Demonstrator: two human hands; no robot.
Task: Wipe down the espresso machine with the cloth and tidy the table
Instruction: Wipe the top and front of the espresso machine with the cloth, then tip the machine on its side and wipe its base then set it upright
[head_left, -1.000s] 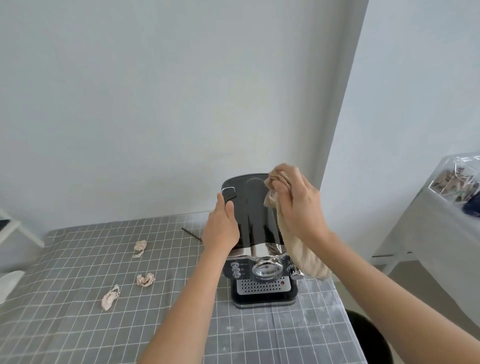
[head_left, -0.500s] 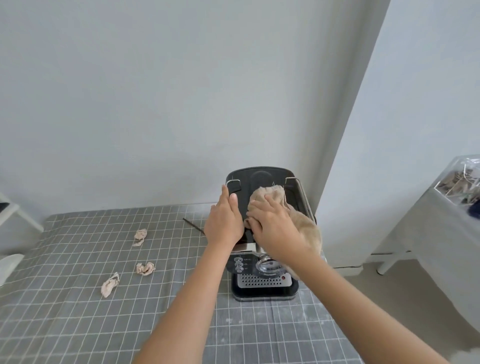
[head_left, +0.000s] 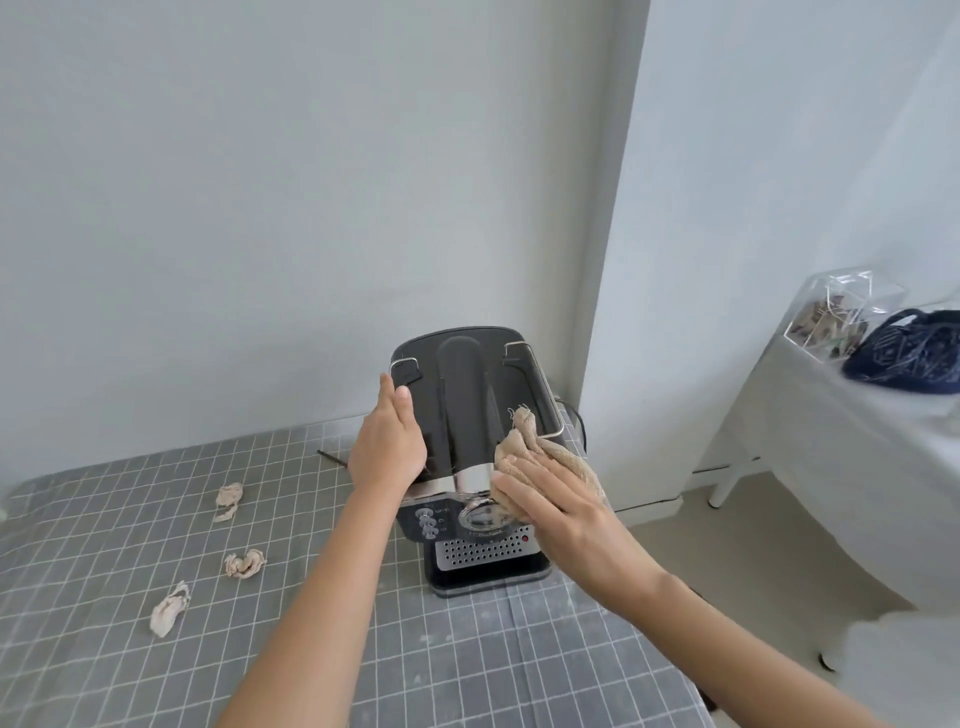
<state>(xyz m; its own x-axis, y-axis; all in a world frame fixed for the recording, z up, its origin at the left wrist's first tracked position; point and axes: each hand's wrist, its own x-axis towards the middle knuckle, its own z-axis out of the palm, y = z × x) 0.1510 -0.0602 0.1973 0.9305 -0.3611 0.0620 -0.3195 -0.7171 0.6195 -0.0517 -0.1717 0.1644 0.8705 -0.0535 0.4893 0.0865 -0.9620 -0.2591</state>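
I see the right hand (head_left: 561, 512) pressing the cloth (head_left: 540, 452) flat on the espresso machine (head_left: 467, 415), the left hand (head_left: 387, 447) open against its side, and three paper wads (head_left: 244, 564) on the table's (head_left: 467, 665) left side.

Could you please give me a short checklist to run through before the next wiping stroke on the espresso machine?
1. Cloth in hand: ok. The right hand presses the beige cloth on the machine's front right edge.
2. Machine steadied: ok. The left hand lies flat against the left side of the espresso machine.
3. Machine seated on the table: ok, its base sits flat.
4. Top wiped clean: cannot tell; the dark top looks glossy, but residue is not resolvable.
5. Table tidy: not ok. Three crumpled paper scraps lie to the left.
6. Power off: cannot tell.
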